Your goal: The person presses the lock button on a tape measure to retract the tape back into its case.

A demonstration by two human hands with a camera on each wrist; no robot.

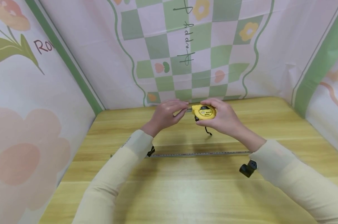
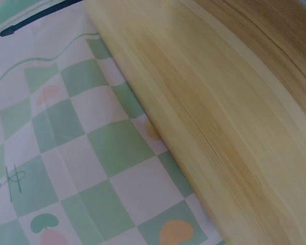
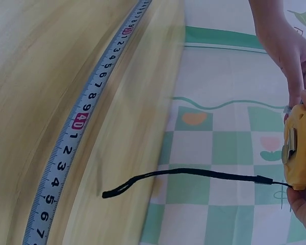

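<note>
Perhaps tape measure point(image 1: 204, 113) near table edge point(image 1: 122, 111)

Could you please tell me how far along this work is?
Apparently done: the numbered strip lies on the table. In hand: the right hand grips the yellow tape measure; the left hand pinches its blade. Probably remaining: pulling out more, since little shows.

Both sleeved arms are slanting inward, the left forearm point(image 1: 110, 175) from lower left, the right forearm point(image 1: 286, 169) from lower right, wrists bare. The left hand point(image 1: 170, 112) is pinching between thumb and fingertips; the right hand point(image 1: 225, 117), just beside and facing it, is gripping with thumb on the near side.
</note>
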